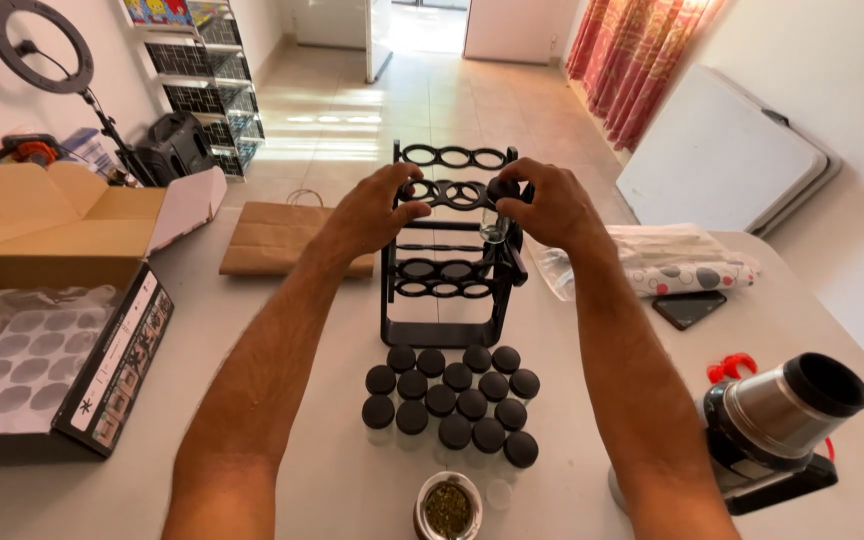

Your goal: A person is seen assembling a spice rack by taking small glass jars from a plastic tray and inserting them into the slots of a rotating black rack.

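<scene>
A black tiered spice rack (449,270) with rows of round holes stands upright in the middle of the table. My left hand (372,210) grips the left end of its second tier. My right hand (542,205) holds a small clear jar with a black lid (497,215) at the right end of that same tier. In front of the rack, several clear jars with black lids (452,400) stand in a tight cluster. An open metal tin of dried green herbs (448,507) sits at the near edge.
An open cardboard box (52,225) and a flat product box (52,370) lie at the left. A brown paper bag (272,240) lies behind the rack. At the right are a plastic bag with a patterned roll (672,265), a dark phone (689,308) and a grinder appliance (782,420).
</scene>
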